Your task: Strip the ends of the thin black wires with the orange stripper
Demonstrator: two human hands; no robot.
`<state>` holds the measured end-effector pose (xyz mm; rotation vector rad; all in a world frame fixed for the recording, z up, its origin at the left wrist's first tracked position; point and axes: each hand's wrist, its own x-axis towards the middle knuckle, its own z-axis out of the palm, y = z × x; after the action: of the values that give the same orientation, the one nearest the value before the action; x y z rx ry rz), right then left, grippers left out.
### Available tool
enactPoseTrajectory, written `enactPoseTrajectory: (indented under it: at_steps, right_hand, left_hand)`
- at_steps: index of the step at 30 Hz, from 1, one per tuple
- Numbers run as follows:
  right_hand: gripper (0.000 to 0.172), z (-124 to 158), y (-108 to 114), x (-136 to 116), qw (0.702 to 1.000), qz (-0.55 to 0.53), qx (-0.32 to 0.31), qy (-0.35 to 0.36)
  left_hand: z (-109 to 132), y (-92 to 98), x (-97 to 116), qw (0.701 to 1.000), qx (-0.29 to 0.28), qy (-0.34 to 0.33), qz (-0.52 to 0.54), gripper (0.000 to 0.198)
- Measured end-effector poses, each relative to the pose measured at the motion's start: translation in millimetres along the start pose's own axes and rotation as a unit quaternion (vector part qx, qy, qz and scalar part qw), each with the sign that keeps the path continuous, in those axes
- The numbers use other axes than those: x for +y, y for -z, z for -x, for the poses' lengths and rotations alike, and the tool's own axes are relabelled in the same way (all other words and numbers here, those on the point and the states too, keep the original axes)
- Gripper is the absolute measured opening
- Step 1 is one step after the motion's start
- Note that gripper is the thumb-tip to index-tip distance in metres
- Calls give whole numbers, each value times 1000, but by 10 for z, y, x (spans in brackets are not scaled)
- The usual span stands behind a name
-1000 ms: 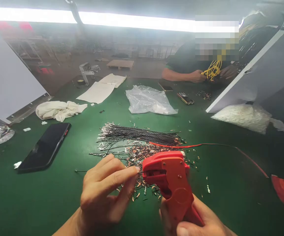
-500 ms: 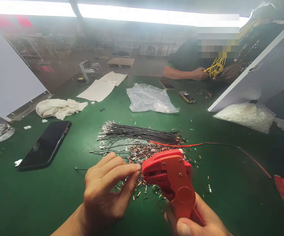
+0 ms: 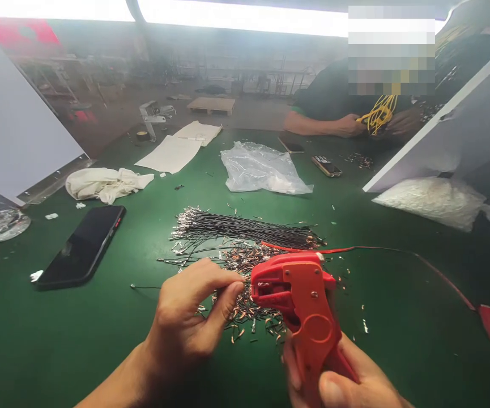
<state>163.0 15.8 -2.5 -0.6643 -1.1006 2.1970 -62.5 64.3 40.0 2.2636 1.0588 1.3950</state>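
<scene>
In my right hand (image 3: 355, 377) is a red wire stripper (image 3: 310, 303), its handles gripped and its jaws pointing left. My left hand (image 3: 189, 314) pinches a thin black wire (image 3: 148, 287) between thumb and forefinger, right at the stripper's nose. The wire's tail, with a small metal terminal, sticks out to the left behind the hand. How far the other end reaches into the jaws is hidden. Behind both hands lies a bundle of black wires (image 3: 245, 226), terminals at the left and bare copper at the right. Short wire scraps (image 3: 245, 258) are heaped under the stripper.
A black phone (image 3: 83, 246) lies at left beside a white cloth (image 3: 106, 184). Farther back are paper (image 3: 170, 153), a clear plastic bag (image 3: 264, 170) and a keypad phone (image 3: 327, 166). A thin red strip (image 3: 333, 250) crosses rightward. Across the table, a co-worker's hands hold yellow cables (image 3: 378, 116).
The stripper's jaws show a wider gap than before. My left hand has shifted slightly right and its other fingers are curled further in. The whole view has moved a little.
</scene>
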Motion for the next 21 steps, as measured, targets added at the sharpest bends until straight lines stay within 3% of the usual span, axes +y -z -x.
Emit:
enactPoseTrajectory:
  at_steps: [4, 21]
  right_hand:
    - [32, 28, 3, -36, 999, -27, -32, 15]
    - [38, 9, 16, -79, 1000, 6, -13, 14]
  left_hand:
    - [-23, 30, -8, 1000, 2, -19, -25, 12]
    - [-72, 72, -8, 996, 9, -60, -58, 15]
